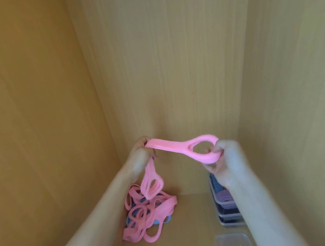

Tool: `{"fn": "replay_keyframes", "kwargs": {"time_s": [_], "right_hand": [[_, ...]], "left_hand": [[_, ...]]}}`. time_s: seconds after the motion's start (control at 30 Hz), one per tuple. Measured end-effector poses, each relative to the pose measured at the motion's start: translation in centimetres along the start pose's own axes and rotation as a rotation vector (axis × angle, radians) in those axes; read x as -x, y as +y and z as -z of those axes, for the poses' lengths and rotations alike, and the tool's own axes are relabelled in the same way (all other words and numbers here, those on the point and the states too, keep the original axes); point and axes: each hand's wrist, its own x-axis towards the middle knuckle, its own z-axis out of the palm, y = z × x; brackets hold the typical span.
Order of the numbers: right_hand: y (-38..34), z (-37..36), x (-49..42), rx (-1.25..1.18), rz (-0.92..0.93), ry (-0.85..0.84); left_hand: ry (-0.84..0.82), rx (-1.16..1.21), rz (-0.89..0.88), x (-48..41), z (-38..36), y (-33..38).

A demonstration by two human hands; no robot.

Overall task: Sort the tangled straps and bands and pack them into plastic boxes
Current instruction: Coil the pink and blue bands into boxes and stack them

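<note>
Two bare arms reach forward. Left hand (141, 155) and right hand (223, 157) each pinch one pink band (172, 144), stretched sideways between them, above the pink pile (148, 215); boxes (225, 202) sit nearer the right hand.

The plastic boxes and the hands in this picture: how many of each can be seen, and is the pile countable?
Hands: 2, left hand and right hand, both with a grip on one pink strap.
Plastic boxes: 2, one holding dark bands, one nearer and clear.
Pile of pink and blue straps: 1, too tangled to count.
Total: 6.
</note>
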Motion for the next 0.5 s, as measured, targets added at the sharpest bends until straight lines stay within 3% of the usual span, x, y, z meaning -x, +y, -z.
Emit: {"fn": "replay_keyframes", "kwargs": {"time_s": [0.5], "right_hand": [[10.4,2.5,-2.0,0.015,-0.330,-0.190]], "left_hand": [[0.096,0.344,0.005,-0.7,-0.7,3.0]]}}
